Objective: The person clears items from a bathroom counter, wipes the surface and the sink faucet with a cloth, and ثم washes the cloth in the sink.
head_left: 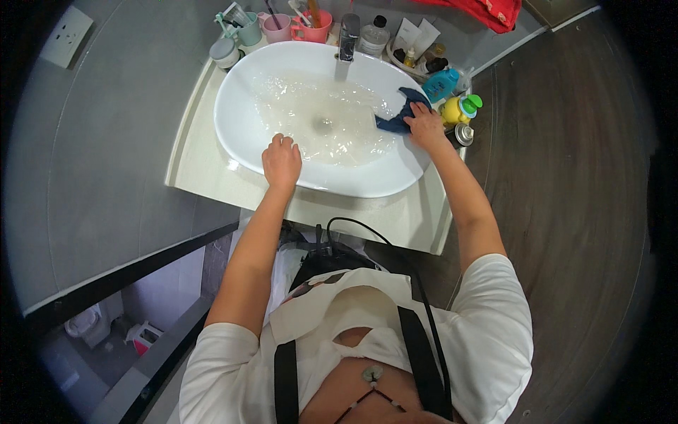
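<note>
A dark blue cloth [393, 124] lies bunched against the right inner wall of the white oval washbasin [236, 145], its lower part reaching the water. My right hand [425, 128] comes over the right rim and grips the cloth, fingers pressed onto it. At the basin's near left side, my left hand [282, 161] hangs over the rim with its fingers loosely bent and somewhat apart. Nothing shows in that hand. Cloudy, bubbly water [311, 106] covers the basin's bottom, and the round drain [323, 126] shows through it.
A dark faucet [348, 37] stands behind the basin. Cups with toothbrushes, including a pink cup [313, 27], line the back left. A blue bottle [441, 85], a yellow bottle [458, 108] and a dark can [460, 135] crowd the right rim. A red cloth [494, 10] hangs above.
</note>
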Tool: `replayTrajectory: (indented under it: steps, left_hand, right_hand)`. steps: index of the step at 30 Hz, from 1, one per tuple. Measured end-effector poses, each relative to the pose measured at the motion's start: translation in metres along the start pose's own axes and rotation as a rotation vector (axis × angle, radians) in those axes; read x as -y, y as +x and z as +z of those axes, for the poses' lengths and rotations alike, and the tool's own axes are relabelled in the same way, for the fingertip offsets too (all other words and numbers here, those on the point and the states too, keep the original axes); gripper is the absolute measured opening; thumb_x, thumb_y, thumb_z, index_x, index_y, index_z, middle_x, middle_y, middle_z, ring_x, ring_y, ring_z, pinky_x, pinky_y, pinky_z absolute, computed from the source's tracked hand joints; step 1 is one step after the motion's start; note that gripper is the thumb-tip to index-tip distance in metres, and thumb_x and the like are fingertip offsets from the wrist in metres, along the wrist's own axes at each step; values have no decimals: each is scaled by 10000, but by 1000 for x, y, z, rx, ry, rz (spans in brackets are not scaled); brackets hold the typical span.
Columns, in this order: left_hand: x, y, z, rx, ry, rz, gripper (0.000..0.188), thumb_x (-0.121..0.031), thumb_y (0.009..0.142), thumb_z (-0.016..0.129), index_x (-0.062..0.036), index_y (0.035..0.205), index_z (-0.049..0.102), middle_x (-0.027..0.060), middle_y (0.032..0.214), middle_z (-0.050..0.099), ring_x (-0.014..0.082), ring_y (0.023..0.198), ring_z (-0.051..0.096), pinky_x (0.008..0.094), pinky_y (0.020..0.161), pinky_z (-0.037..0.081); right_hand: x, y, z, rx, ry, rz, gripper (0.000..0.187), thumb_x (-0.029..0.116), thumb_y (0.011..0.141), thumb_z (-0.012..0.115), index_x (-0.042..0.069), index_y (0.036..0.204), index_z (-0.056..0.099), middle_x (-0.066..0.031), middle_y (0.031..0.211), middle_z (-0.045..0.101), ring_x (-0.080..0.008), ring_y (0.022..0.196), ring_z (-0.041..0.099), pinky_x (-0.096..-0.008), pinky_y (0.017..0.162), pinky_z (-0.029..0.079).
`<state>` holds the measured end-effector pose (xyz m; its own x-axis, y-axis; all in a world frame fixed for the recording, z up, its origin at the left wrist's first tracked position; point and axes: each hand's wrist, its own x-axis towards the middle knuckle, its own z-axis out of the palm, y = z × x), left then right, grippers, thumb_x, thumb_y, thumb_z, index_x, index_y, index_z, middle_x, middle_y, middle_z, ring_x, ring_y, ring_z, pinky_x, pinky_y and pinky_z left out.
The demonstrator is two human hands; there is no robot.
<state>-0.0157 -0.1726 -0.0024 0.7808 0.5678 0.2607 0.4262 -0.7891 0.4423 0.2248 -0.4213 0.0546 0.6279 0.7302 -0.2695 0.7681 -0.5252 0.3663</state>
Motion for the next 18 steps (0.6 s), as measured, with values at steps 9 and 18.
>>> replayTrajectory:
  steps: [9, 18]
  left_hand:
    - [6, -2, -2, 12, -26, 14, 133, -119, 752, 559, -41, 857, 581, 116, 941, 557, 286, 808, 554, 397, 703, 431]
    - [15, -15, -17, -170, -552, -86, 144, -55, 735, 568, -25, 876, 572, 144, 975, 544, 303, 903, 542, 363, 794, 432]
  right_hand:
    - [45, -50, -15, 248, 146, -36, 315, 367, 663, 560, 227, 920, 677, -82, 1112, 565, -243, 1007, 511, -379, 793, 447]
    - [108, -56, -24, 354, 603, -181, 407, 434, 749, 483, 174, 1028, 625, -109, 972, 619, -294, 896, 578, -387, 759, 463]
